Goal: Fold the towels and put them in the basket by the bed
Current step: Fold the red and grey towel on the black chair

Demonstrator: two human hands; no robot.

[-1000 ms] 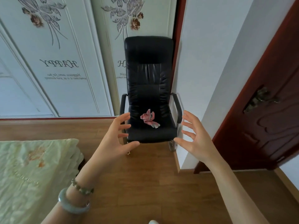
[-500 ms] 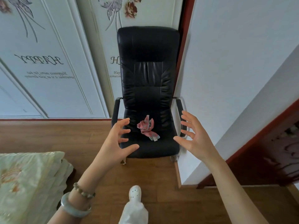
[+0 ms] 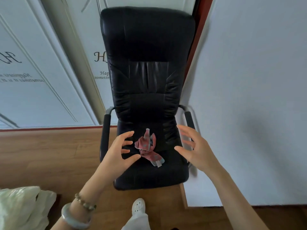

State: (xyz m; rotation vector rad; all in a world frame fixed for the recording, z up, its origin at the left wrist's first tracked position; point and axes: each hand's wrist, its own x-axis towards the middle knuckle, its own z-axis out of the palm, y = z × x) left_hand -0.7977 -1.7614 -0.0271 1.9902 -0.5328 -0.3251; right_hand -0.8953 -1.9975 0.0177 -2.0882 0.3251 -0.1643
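Note:
A small crumpled pink towel (image 3: 148,147) with grey spots lies on the seat of a black leather chair (image 3: 147,80). My left hand (image 3: 118,154) hovers just left of the towel with its fingers spread and holding nothing; the thumb tip is close to the towel's lower part. My right hand (image 3: 193,149) hovers to the right of the towel, over the seat, fingers spread and empty. No basket is in view.
The chair stands against white wardrobe doors (image 3: 41,72) and a grey wall (image 3: 249,97). A corner of the bed's pale green cover (image 3: 20,206) shows at the bottom left. My white shoe (image 3: 138,207) stands on the wooden floor (image 3: 49,155) before the chair.
I have stepped closer to the chair, which now fills more of the view. Both hands have moved forward over the seat and now flank the towel.

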